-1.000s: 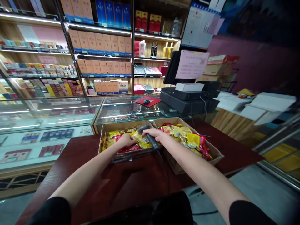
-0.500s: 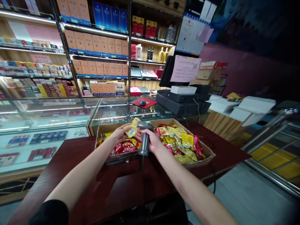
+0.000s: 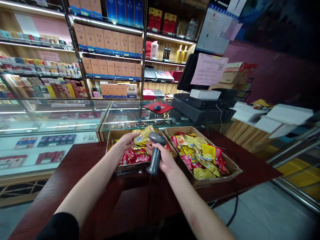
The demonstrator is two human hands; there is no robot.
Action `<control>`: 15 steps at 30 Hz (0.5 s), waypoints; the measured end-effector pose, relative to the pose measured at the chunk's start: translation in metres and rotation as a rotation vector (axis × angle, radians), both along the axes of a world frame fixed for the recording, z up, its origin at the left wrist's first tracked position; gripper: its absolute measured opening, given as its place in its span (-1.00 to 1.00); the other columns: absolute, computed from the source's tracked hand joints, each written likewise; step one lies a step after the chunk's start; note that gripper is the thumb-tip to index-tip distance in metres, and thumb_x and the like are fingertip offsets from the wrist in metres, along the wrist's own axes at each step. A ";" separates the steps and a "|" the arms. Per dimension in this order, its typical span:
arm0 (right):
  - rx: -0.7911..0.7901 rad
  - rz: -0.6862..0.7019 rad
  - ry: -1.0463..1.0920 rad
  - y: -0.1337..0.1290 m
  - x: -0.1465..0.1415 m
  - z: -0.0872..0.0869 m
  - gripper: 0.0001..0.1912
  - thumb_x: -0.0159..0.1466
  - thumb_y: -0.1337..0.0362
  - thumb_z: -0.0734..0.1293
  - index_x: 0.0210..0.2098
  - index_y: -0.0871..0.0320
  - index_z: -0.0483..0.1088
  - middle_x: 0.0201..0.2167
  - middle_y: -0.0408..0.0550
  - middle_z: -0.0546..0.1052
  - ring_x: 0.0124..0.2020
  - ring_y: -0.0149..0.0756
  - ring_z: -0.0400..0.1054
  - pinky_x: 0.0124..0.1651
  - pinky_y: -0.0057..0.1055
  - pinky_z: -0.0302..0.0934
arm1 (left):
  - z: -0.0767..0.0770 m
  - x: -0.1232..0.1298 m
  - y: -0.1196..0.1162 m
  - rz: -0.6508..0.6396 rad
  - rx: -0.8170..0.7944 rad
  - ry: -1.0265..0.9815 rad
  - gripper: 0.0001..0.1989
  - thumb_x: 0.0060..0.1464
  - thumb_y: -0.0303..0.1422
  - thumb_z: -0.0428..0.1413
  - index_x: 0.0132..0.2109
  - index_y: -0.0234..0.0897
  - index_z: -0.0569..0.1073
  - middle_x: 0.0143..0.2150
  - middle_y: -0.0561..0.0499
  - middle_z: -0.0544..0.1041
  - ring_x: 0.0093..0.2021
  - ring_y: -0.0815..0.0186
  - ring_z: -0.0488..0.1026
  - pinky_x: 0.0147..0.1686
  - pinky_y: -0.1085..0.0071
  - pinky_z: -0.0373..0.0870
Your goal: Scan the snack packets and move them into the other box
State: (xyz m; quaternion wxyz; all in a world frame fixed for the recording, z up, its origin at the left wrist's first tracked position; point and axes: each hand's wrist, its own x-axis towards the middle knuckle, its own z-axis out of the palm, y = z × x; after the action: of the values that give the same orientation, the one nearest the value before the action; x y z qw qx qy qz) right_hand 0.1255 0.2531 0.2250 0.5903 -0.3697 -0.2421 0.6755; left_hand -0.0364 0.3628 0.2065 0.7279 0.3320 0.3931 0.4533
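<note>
Two hands of ours are busy over the boxes. With our left hand we pinch one gold packet between thumb and fingers, its printed face turned up. Our right hand is closed around the handle of a dark grey scanner, whose head sits just beside the packet; we cannot tell whether they touch. The fingertips of our right hand reach close to the packet's lower edge.

Beneath our left hand is an open cardboard box holding red and gold packets. To the right of our right hand stands a second open box, filled with red, yellow and gold packets. Both boxes rest on the dark red tabletop that runs below our hands. Beyond our hands, on a glass counter, a mouse lies on a red mat, with a screen to its right.
</note>
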 end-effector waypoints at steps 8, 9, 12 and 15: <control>0.159 0.203 -0.593 -0.063 0.001 -0.001 -0.67 0.06 0.08 0.40 -0.35 0.22 0.35 -0.44 -0.05 0.50 -0.52 -0.29 0.46 -0.54 -0.43 0.36 | 0.000 -0.005 -0.002 0.000 0.071 0.167 -0.70 -0.26 -0.44 0.36 -0.30 -0.44 0.53 -0.41 -0.10 0.59 -0.44 0.28 0.54 -0.36 0.38 0.50; 0.155 0.206 -0.623 -0.067 -0.002 -0.007 -0.66 0.06 0.06 0.39 -0.36 0.21 0.33 -0.49 -0.08 0.49 -0.56 -0.30 0.45 -0.57 -0.44 0.34 | 0.000 -0.005 -0.002 0.001 0.067 0.166 -0.70 -0.27 -0.44 0.36 -0.31 -0.44 0.53 -0.41 -0.10 0.59 -0.43 0.27 0.54 -0.34 0.37 0.50; 0.123 0.235 -0.637 -0.073 -0.014 -0.022 -0.66 0.08 0.03 0.36 -0.41 0.19 0.31 -0.65 -0.16 0.42 -0.68 -0.36 0.35 -0.66 -0.47 0.25 | 0.000 -0.005 -0.004 0.007 0.068 0.177 -0.70 -0.28 -0.45 0.36 -0.31 -0.42 0.53 -0.40 -0.09 0.59 -0.40 0.26 0.55 -0.31 0.35 0.50; 0.089 0.235 -0.640 -0.073 -0.022 -0.028 -0.68 0.10 0.02 0.33 -0.48 0.17 0.29 -0.76 -0.22 0.35 -0.77 -0.41 0.24 -0.70 -0.49 0.17 | -0.001 -0.005 -0.005 -0.002 0.071 0.189 -0.71 -0.27 -0.45 0.36 -0.30 -0.41 0.53 -0.38 -0.09 0.59 -0.38 0.25 0.55 -0.31 0.35 0.49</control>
State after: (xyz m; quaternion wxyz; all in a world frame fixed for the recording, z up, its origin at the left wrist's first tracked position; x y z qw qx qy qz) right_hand 0.1033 0.1799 0.1969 0.4184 -0.5063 -0.4850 0.5774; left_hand -0.0416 0.3575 0.2059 0.6758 0.3991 0.4435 0.4329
